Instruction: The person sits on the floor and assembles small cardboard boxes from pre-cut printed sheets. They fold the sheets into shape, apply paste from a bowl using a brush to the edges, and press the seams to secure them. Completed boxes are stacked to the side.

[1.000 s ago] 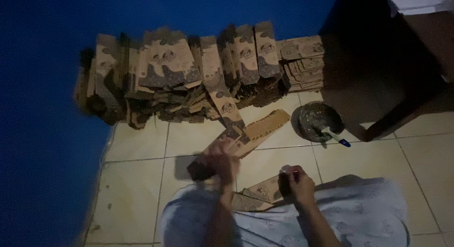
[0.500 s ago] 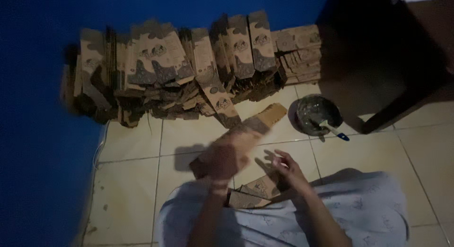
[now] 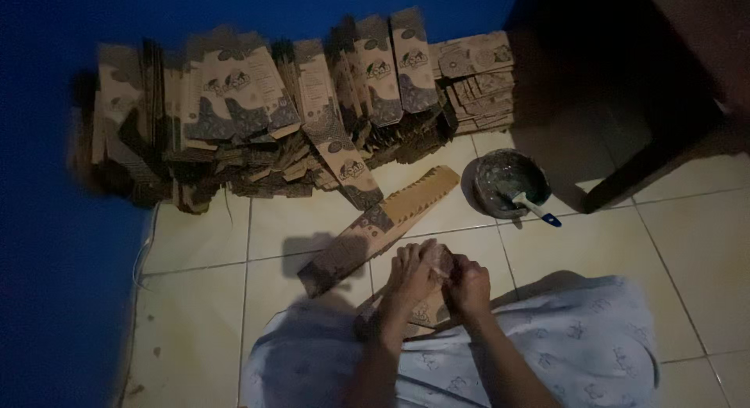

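Kneeling over a tiled floor (image 3: 203,244), we are bringing both hands together low in the head view, just above a pale patterned cloth (image 3: 562,353) covering our lap; the left hand (image 3: 412,273) and the right hand (image 3: 470,287) are touching at the fingertips, and both are closing on the near end of a long flat cardboard sleeve (image 3: 375,228); the rest of that sleeve is stretching away from the hands toward one o'clock, its far tip lying near a dark round bowl (image 3: 504,181); a second folded carton piece (image 3: 418,314) is lying under the wrists, at six o'clock from the hands, partly hidden, so we cannot tell its full shape; we are counting one sleeve in our grip, one piece beneath, one bowl, and one brush with a blue tip (image 3: 539,211) resting in the bowl, its handle pointing toward four o'clock; at twelve o'clock, well apart from the hands, a heap of flattened cartons (image 3: 258,119) is leaning against a blue wall (image 3: 47,220), too many and too overlapped for us to count; at one o'clock a neater stack of flat cartons (image 3: 476,80) is lying beside the heap; dark wooden furniture (image 3: 664,127) is standing at two o'clock.
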